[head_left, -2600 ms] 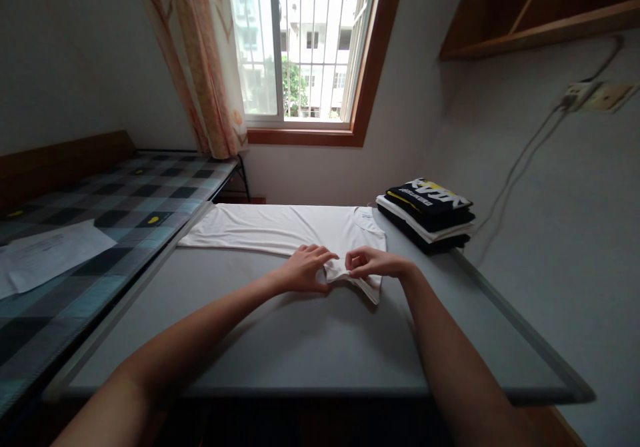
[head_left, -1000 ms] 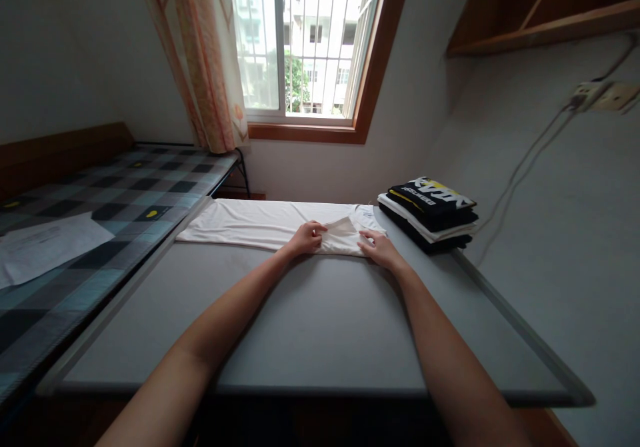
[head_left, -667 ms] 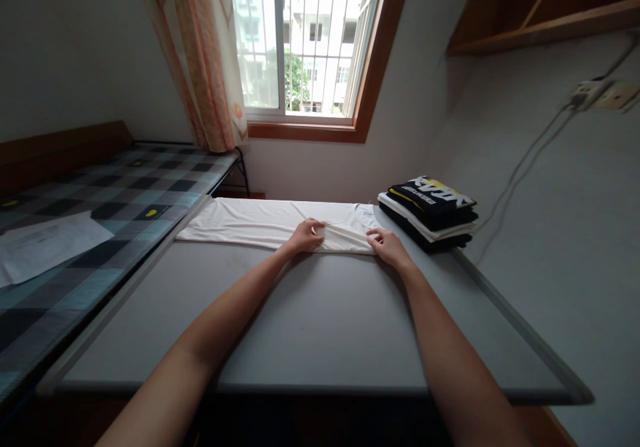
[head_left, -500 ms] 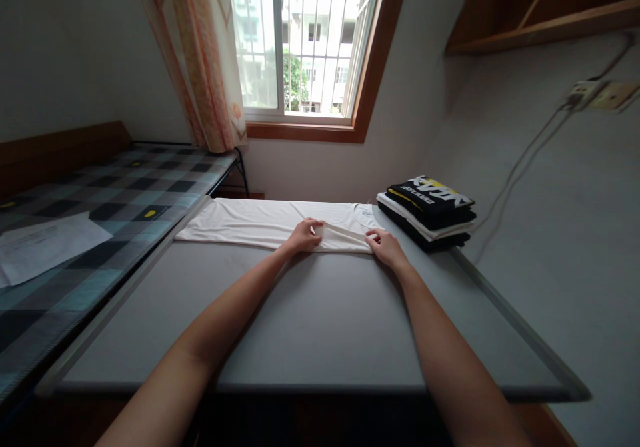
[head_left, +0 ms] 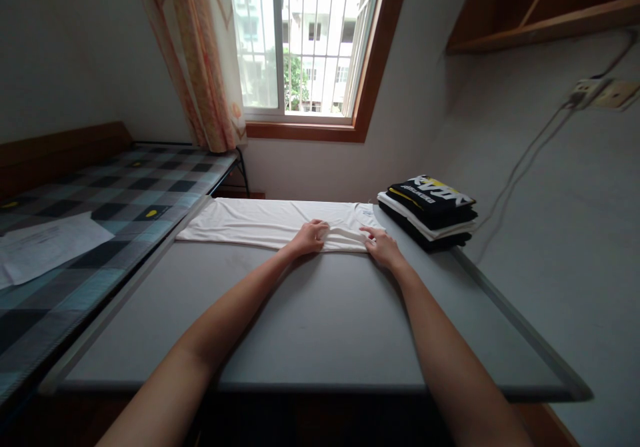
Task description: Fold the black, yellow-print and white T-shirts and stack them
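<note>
A white T-shirt [head_left: 255,219], folded into a long strip, lies across the far side of the grey table. Small dark print shows near its right end. My left hand [head_left: 311,236] is closed on a raised fold of the fabric, thumb and fingers pinching it. At the right end of that same fold, my right hand [head_left: 383,246] holds the cloth between thumb and fingers, its index finger stretched out over it. A low ridge of fabric runs between both hands.
Right of the T-shirt stands a stack of folded black and white shirts [head_left: 427,210]. The grey table [head_left: 320,327] has a raised rim. A checked mattress [head_left: 115,194] with a paper sheet [head_left: 50,244] borders it on the left. Cables [head_left: 520,157] hang along the right wall.
My left hand has shifted slightly right, and my right hand slightly left, so they are closer together. My right index finger is more extended. The fold between them has slackened.
</note>
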Demonstrator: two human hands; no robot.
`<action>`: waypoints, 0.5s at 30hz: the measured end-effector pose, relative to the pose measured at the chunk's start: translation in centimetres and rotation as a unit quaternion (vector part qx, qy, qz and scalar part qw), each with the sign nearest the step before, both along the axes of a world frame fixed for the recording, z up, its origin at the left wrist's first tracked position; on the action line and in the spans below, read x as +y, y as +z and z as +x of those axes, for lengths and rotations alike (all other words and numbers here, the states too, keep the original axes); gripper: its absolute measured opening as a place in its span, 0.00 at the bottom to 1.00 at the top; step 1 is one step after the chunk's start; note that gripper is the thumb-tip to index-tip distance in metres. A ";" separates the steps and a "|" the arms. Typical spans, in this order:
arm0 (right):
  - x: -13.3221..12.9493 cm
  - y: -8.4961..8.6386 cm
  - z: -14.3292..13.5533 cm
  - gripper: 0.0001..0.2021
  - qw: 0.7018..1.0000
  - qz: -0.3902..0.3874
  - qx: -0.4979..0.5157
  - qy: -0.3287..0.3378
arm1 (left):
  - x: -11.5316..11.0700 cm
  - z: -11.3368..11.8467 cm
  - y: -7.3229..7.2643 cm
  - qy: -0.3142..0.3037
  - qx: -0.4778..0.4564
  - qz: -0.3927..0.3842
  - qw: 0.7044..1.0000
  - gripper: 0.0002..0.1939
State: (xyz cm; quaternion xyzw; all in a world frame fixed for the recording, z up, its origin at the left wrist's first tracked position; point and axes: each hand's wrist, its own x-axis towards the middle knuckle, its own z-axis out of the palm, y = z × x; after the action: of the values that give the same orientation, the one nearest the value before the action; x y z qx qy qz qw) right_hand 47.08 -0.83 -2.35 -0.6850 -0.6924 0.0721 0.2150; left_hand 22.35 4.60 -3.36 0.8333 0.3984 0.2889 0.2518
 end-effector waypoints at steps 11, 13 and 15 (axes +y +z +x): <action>0.1 -0.1 0.1 0.19 0.999 -0.010 -0.012 -0.032 | -1.4 0.2 1.3 0.124 0.164 -0.003 0.979 0.15; -0.1 0.1 0.1 0.20 0.999 -0.016 -0.012 -0.050 | -1.4 0.2 1.2 0.121 0.165 0.000 0.979 0.16; -0.2 0.4 0.1 0.19 0.998 -0.022 -0.014 -0.064 | -1.5 0.3 1.1 0.129 0.165 0.014 0.978 0.21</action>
State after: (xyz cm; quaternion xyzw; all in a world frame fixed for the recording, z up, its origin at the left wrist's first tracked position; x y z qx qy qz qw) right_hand 47.14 -1.03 -1.96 -0.7336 -0.6482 0.0636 0.1939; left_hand 22.61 3.14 -2.28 0.8147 0.5344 0.1825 0.1319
